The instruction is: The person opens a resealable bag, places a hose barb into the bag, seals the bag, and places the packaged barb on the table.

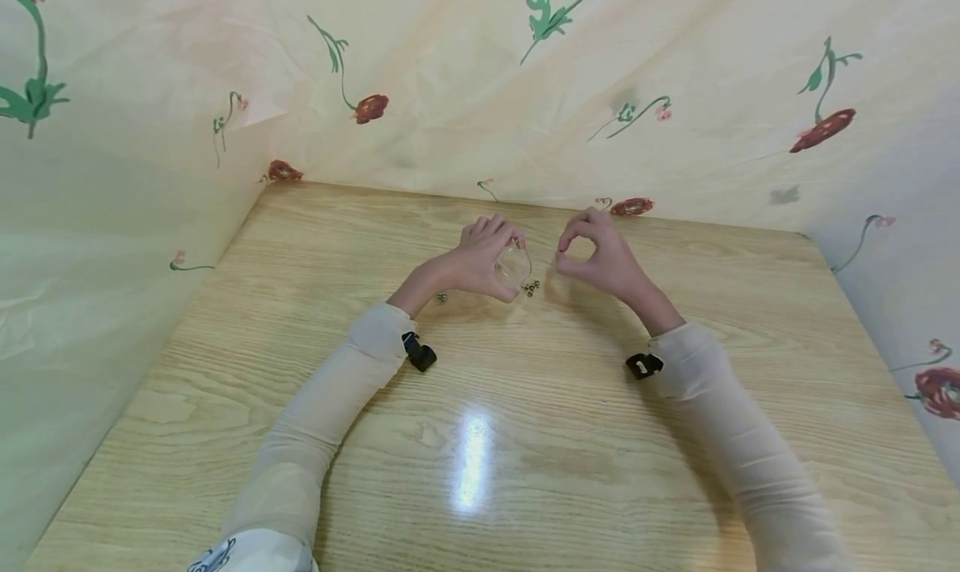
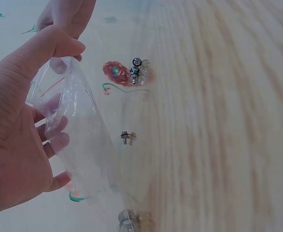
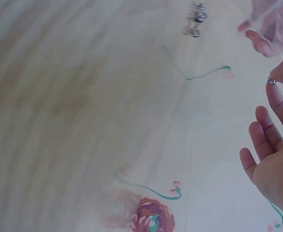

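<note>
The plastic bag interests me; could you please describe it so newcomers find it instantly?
Look toward the far side of the wooden table, where the left hand holds the plastic bag. It is clear and filmy, unlike the small metal parts nearby.

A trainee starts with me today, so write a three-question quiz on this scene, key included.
1. Which thing do the left fingers hold: (A) a paper cup, (B) a clear plastic bag, (C) a cloth?
2. True or false: the right fingers are empty.
3. On what do the loose metal parts rest?
Key: 1 B; 2 false, they pinch a small metal part; 3 the wooden table.
</note>
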Motion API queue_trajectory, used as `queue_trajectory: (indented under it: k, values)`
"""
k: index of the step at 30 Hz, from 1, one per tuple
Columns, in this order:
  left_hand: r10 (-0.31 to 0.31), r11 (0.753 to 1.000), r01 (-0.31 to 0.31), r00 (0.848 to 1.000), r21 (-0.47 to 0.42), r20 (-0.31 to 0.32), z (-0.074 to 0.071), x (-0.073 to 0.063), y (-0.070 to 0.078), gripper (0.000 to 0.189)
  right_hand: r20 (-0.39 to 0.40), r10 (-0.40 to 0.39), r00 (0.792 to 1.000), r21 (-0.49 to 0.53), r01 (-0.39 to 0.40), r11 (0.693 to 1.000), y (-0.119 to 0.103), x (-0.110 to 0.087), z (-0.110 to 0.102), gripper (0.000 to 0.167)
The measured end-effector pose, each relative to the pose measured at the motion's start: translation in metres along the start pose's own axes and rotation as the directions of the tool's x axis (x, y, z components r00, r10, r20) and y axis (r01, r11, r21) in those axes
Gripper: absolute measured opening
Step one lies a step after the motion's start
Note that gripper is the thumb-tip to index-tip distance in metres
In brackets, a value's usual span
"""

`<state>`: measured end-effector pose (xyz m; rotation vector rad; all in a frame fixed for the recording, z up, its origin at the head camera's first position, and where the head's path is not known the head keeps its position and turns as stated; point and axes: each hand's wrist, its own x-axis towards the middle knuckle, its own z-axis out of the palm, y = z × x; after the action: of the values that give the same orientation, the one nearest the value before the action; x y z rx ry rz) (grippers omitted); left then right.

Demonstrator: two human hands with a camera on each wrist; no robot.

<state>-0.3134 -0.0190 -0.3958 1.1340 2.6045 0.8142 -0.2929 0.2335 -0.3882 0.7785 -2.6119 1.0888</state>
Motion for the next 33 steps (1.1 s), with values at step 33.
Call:
queue_trajectory:
  k: [33]
  values:
    - [0.013,1.000,-0.013,1.000,0.021,-0.014,0.002,0.000,0.002,0.069,-0.140,-0.087,0.986,0.103,0.102,0.990,-0.039,0.006,-0.002,0.011]
